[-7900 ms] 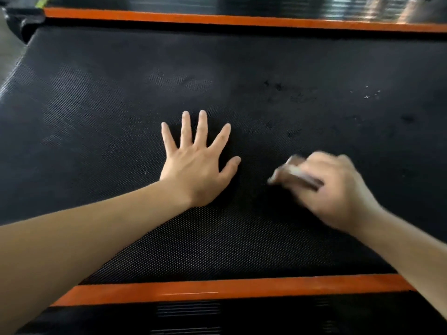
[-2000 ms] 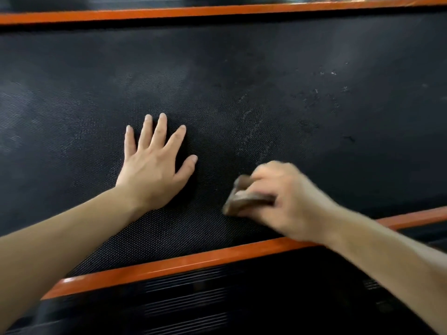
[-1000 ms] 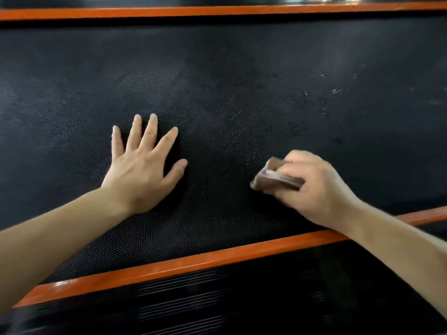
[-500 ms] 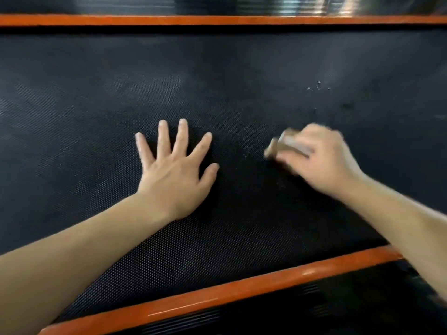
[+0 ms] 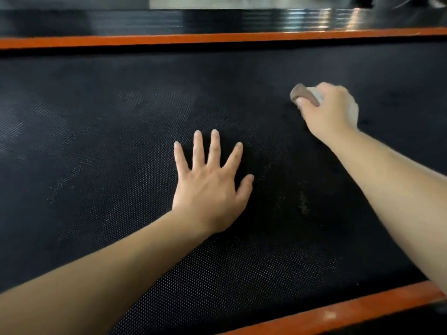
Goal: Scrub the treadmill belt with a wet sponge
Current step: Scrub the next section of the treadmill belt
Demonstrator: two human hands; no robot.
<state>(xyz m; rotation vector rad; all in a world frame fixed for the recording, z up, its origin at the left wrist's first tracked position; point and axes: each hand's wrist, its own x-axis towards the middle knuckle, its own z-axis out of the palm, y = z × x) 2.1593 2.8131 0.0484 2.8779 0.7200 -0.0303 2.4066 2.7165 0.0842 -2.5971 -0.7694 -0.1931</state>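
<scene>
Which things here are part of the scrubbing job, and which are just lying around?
In the job:
sponge, gripped by the right hand
treadmill belt
left hand, flat on the belt

Just there:
far orange strip
near orange strip
ribbed black rail beyond the far strip

Exercise space, shown by the treadmill belt (image 5: 108,146).
</scene>
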